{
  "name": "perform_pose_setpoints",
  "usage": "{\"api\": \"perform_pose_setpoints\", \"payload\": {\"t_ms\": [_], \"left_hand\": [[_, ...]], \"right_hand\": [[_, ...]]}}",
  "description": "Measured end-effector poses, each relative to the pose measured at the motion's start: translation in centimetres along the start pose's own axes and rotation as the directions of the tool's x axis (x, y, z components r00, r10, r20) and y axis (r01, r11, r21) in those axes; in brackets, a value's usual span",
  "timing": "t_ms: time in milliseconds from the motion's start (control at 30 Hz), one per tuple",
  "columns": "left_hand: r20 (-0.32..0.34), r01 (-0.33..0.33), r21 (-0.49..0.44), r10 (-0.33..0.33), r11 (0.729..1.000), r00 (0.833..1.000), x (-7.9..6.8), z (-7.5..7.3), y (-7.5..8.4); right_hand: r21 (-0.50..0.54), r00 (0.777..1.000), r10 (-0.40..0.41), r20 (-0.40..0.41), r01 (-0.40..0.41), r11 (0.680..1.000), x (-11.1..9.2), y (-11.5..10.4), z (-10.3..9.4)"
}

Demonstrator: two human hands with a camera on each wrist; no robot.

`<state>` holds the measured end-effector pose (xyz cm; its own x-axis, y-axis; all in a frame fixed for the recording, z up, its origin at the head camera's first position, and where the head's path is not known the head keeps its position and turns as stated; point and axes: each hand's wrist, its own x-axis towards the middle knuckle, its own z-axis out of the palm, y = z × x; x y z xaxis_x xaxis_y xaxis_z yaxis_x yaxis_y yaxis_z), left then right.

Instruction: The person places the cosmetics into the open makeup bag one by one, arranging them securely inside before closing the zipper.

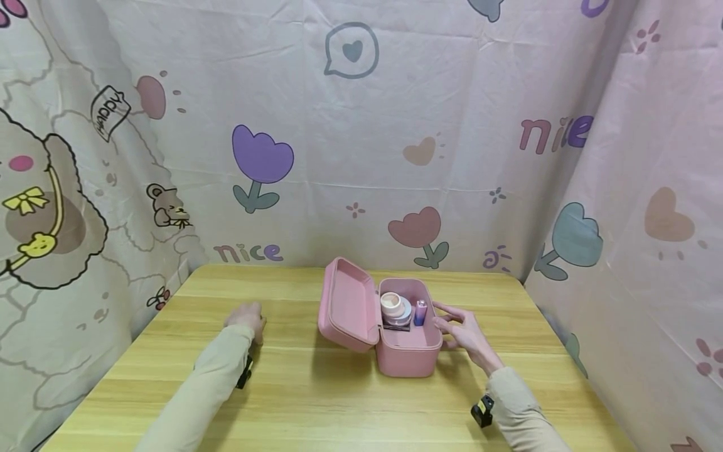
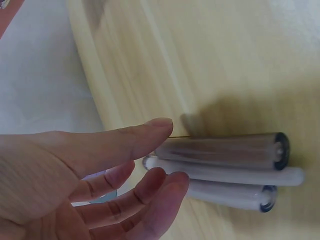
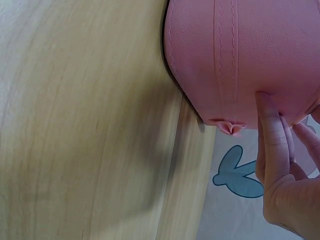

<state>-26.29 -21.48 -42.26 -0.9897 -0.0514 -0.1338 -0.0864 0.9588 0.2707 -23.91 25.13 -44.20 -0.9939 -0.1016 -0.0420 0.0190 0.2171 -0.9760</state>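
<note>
A pink cosmetic case point(image 1: 409, 361) stands on the table with its lid point(image 1: 353, 301) swung open to the left. Inside it are a small cream jar point(image 1: 392, 304) on a round container, a dark flat item, and a purple-pink little tube point(image 1: 420, 312). My right hand point(image 1: 462, 329) rests against the case's right side, straight fingers point(image 3: 272, 135) touching the outer wall. Farther left, my left hand point(image 2: 115, 185) is low over the table, thumb and fingertips apart around the ends of two clear-ended tubes point(image 2: 225, 150) and a slim white stick point(image 2: 240, 173) between them.
The wooden table point(image 1: 299, 408) reaches back to a patterned curtain point(image 1: 339, 125), which also hangs along both sides. A black wrist device point(image 1: 482, 411) sits by the right sleeve, and another point(image 1: 245, 371) is at the left sleeve.
</note>
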Motion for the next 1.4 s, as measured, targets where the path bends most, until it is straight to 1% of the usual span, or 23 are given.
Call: {"api": "perform_pose_setpoints", "payload": {"t_ms": [367, 533, 767, 933, 1033, 1167, 1267, 1333, 1400], "left_hand": [[-0.014, 0.011, -0.026, -0.011, 1.000, 1.000, -0.4, 0.8, -0.3], [-0.020, 0.010, -0.026, -0.011, 1.000, 1.000, -0.2, 0.9, -0.3], [-0.008, 0.037, -0.018, -0.037, 0.999, 0.999, 0.3, 0.9, -0.4], [-0.029, 0.025, -0.023, -0.025, 0.999, 0.999, 0.5, 0.9, -0.8], [-0.036, 0.015, -0.041, -0.016, 0.999, 0.999, 0.4, 0.8, -1.0], [-0.035, 0.002, -0.090, -0.006, 0.996, 0.999, 0.5, 0.7, -1.2], [-0.049, -0.037, -0.140, 0.030, 0.989, 0.998, 0.6, 0.4, -1.4], [-0.046, -0.050, -0.203, 0.041, 0.978, 0.998, 0.6, 0.3, -1.5], [-0.042, -0.063, -0.282, 0.053, 0.957, 0.998, 0.5, 0.2, -1.6]], "right_hand": [[0.002, 1.000, 0.006, 0.005, -0.006, 1.000, -0.1, -0.1, 0.0], [0.018, 1.000, 0.014, 0.000, -0.014, 1.000, 0.0, 0.1, -0.1], [0.014, 1.000, 0.008, 0.000, -0.008, 1.000, 0.1, 0.2, -0.2], [0.016, 1.000, 0.011, 0.007, -0.011, 1.000, 0.1, 0.3, -0.2], [0.019, 1.000, 0.015, 0.007, -0.015, 1.000, 0.1, 0.3, -0.2], [0.025, 1.000, 0.011, 0.006, -0.011, 1.000, 0.2, 0.3, -0.2], [0.026, 1.000, 0.004, 0.006, -0.004, 1.000, 0.2, 0.3, -0.2], [0.023, 1.000, 0.002, 0.009, -0.002, 1.000, 0.2, 0.3, -0.2], [0.023, 1.000, 0.004, 0.008, -0.004, 1.000, 0.3, 0.3, -0.2]]}}
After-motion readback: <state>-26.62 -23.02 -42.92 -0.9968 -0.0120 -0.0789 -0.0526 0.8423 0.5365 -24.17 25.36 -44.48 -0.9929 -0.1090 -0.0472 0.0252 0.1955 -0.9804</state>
